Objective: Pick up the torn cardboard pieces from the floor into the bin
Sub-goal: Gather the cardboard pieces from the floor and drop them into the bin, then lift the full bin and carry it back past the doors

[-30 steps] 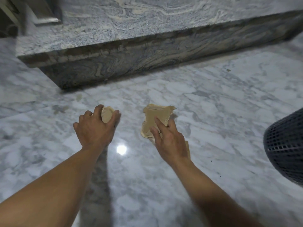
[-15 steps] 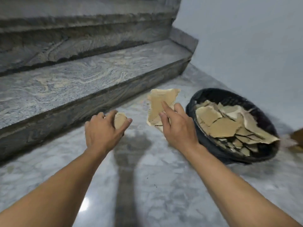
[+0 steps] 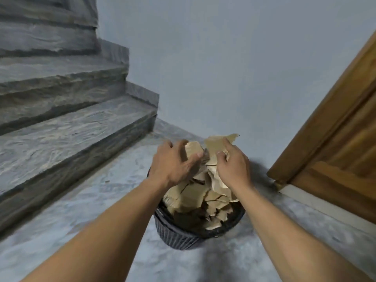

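Note:
Both hands hover over a black mesh bin (image 3: 175,238) on the marble floor. The bin holds several torn brown cardboard pieces (image 3: 193,198). My left hand (image 3: 173,161) grips a small cardboard piece (image 3: 193,148) between curled fingers and thumb. My right hand (image 3: 232,163) pinches a larger torn cardboard piece (image 3: 215,144), which sticks up above the fingers. The two held pieces nearly touch above the far side of the bin. My forearms hide part of the bin's rim.
Grey stone stairs (image 3: 67,123) rise on the left. A pale wall (image 3: 223,68) stands behind the bin. A wooden door (image 3: 335,143) and its frame fill the right side. Marble floor (image 3: 61,231) surrounds the bin.
My view swung from the floor by the step toward the bin. Both hands carried their cardboard pieces right and forward, from beside the bin to above it, and came close together.

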`<act>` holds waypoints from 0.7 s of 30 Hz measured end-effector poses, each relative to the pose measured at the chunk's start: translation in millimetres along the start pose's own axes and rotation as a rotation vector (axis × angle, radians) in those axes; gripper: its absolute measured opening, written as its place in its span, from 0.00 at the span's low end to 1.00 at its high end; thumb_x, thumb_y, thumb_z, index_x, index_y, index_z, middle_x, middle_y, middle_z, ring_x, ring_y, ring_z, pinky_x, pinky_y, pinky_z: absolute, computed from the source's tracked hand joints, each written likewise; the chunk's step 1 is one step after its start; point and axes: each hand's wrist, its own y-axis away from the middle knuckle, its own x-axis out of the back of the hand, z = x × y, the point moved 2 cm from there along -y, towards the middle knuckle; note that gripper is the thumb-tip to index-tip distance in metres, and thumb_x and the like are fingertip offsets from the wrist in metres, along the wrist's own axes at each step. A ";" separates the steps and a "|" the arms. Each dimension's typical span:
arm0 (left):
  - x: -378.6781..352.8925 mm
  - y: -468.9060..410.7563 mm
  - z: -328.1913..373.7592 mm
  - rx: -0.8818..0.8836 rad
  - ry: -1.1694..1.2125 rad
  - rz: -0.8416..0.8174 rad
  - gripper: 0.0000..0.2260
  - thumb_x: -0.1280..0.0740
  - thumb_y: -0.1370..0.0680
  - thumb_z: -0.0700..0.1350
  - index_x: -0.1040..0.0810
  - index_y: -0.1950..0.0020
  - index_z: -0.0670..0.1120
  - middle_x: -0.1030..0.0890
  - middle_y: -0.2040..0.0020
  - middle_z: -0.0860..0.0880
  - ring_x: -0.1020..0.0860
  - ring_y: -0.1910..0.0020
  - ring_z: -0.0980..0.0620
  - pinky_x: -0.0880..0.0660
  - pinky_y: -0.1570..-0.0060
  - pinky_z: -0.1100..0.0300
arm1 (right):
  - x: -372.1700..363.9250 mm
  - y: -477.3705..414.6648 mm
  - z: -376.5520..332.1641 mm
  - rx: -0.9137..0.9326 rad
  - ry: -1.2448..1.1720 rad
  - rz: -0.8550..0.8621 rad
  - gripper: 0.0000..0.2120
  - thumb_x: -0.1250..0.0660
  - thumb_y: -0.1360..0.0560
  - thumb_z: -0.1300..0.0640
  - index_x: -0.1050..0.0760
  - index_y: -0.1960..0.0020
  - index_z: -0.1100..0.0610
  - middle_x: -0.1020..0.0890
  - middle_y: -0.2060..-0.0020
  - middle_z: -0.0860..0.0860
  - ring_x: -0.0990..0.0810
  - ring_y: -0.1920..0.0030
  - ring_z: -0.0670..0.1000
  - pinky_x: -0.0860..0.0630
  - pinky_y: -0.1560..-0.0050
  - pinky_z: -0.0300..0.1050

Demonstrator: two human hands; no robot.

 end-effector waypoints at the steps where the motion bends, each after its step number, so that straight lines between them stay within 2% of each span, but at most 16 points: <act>1: -11.9 -1.5 2.3 -0.018 0.000 -0.059 0.31 0.41 0.25 0.72 0.29 0.27 0.57 0.26 0.39 0.44 0.25 0.38 0.41 0.25 0.38 0.46 | 0.9 -0.2 10.9 -0.019 -0.005 -0.038 0.24 0.41 0.18 0.52 0.35 0.22 0.49 0.25 0.29 0.52 0.24 0.34 0.54 0.28 0.35 0.51; 3: -24.5 2.5 1.2 -0.058 0.014 -0.041 0.26 0.39 0.21 0.65 0.29 0.25 0.56 0.25 0.35 0.46 0.25 0.36 0.43 0.26 0.37 0.48 | 5.4 2.7 26.7 -0.032 0.006 -0.145 0.24 0.42 0.18 0.48 0.36 0.22 0.43 0.20 0.34 0.49 0.19 0.50 0.47 0.24 0.43 0.49; 4: -25.0 6.0 -1.1 -0.064 0.026 0.024 0.25 0.39 0.20 0.62 0.29 0.25 0.54 0.24 0.34 0.46 0.25 0.35 0.44 0.26 0.37 0.48 | 9.2 4.7 31.9 -0.029 0.022 -0.197 0.24 0.42 0.18 0.46 0.37 0.22 0.40 0.20 0.35 0.46 0.19 0.53 0.45 0.24 0.44 0.47; 5: -23.5 7.9 -5.2 -0.055 0.025 0.099 0.24 0.38 0.19 0.60 0.30 0.24 0.53 0.24 0.33 0.45 0.26 0.34 0.44 0.27 0.37 0.48 | 13.5 4.6 37.3 -0.022 0.028 -0.230 0.23 0.42 0.18 0.45 0.37 0.23 0.39 0.23 0.33 0.44 0.19 0.48 0.43 0.26 0.40 0.46; 7: -21.9 9.8 -18.2 0.027 -0.029 0.219 0.25 0.36 0.20 0.57 0.32 0.23 0.53 0.25 0.32 0.42 0.28 0.33 0.41 0.27 0.37 0.45 | 23.4 3.4 52.1 -0.016 0.021 -0.216 0.20 0.40 0.17 0.47 0.30 0.25 0.42 0.26 0.29 0.43 0.25 0.32 0.46 0.33 0.32 0.43; 9: -19.0 12.0 -32.2 0.215 -0.026 0.233 0.29 0.34 0.22 0.54 0.37 0.21 0.53 0.29 0.29 0.39 0.29 0.32 0.37 0.27 0.38 0.43 | 31.2 4.0 70.8 -0.027 0.003 -0.125 0.19 0.38 0.18 0.47 0.25 0.29 0.48 0.23 0.32 0.45 0.25 0.32 0.48 0.30 0.31 0.44; 10: -20.0 11.4 -39.5 0.338 0.038 0.192 0.32 0.33 0.22 0.53 0.40 0.20 0.53 0.31 0.28 0.38 0.29 0.32 0.35 0.28 0.38 0.43 | 34.1 5.9 80.7 -0.049 -0.001 -0.086 0.20 0.38 0.19 0.46 0.25 0.29 0.49 0.22 0.32 0.47 0.24 0.32 0.49 0.29 0.33 0.44; 12: -28.1 12.0 -60.4 0.545 0.196 0.065 0.35 0.30 0.23 0.51 0.42 0.19 0.50 0.30 0.29 0.36 0.27 0.34 0.33 0.27 0.41 0.45 | 34.6 12.9 102.6 -0.161 -0.019 -0.052 0.24 0.38 0.19 0.44 0.31 0.24 0.49 0.28 0.27 0.50 0.28 0.30 0.50 0.33 0.37 0.41; 13: -33.8 13.8 -69.2 0.602 0.270 0.019 0.34 0.29 0.24 0.49 0.38 0.21 0.49 0.25 0.32 0.37 0.25 0.37 0.34 0.26 0.43 0.47 | 31.5 16.3 113.2 -0.237 -0.059 -0.068 0.26 0.39 0.18 0.43 0.36 0.22 0.46 0.32 0.25 0.50 0.31 0.29 0.50 0.35 0.38 0.41; 15: -44.6 16.6 -82.3 0.645 0.384 0.015 0.21 0.29 0.26 0.42 0.25 0.34 0.48 0.17 0.43 0.41 0.21 0.46 0.37 0.22 0.46 0.45 | 18.7 19.6 127.7 -0.368 -0.206 -0.137 0.29 0.43 0.18 0.39 0.46 0.19 0.41 0.38 0.22 0.48 0.34 0.27 0.50 0.36 0.36 0.44; 16: -48.3 18.2 -85.4 0.668 0.433 0.042 0.16 0.32 0.28 0.36 0.22 0.42 0.47 0.16 0.49 0.41 0.21 0.50 0.38 0.20 0.50 0.44 | 11.9 19.4 130.9 -0.433 -0.283 -0.177 0.29 0.45 0.18 0.38 0.49 0.19 0.39 0.40 0.21 0.47 0.36 0.25 0.51 0.37 0.32 0.48; 17: -52.0 18.5 -87.1 0.695 0.495 0.068 0.15 0.34 0.30 0.31 0.21 0.48 0.46 0.17 0.53 0.40 0.20 0.52 0.38 0.20 0.53 0.44 | 2.8 17.5 134.2 -0.495 -0.350 -0.219 0.29 0.45 0.17 0.38 0.50 0.19 0.40 0.40 0.21 0.46 0.38 0.23 0.53 0.37 0.30 0.50; 19: -57.3 16.4 -89.1 0.726 0.656 0.100 0.17 0.36 0.33 0.26 0.21 0.52 0.45 0.17 0.54 0.38 0.20 0.53 0.37 0.22 0.55 0.44 | -13.6 13.6 135.4 -0.555 -0.444 -0.296 0.27 0.45 0.16 0.42 0.44 0.19 0.47 0.36 0.23 0.45 0.37 0.24 0.53 0.37 0.32 0.47; 21: -60.4 11.7 -86.6 0.738 0.797 0.067 0.19 0.33 0.35 0.26 0.19 0.51 0.45 0.16 0.52 0.38 0.19 0.52 0.37 0.20 0.53 0.42 | -26.7 13.5 134.3 -0.538 -0.521 -0.300 0.22 0.45 0.15 0.47 0.37 0.22 0.49 0.31 0.27 0.44 0.33 0.27 0.50 0.36 0.35 0.43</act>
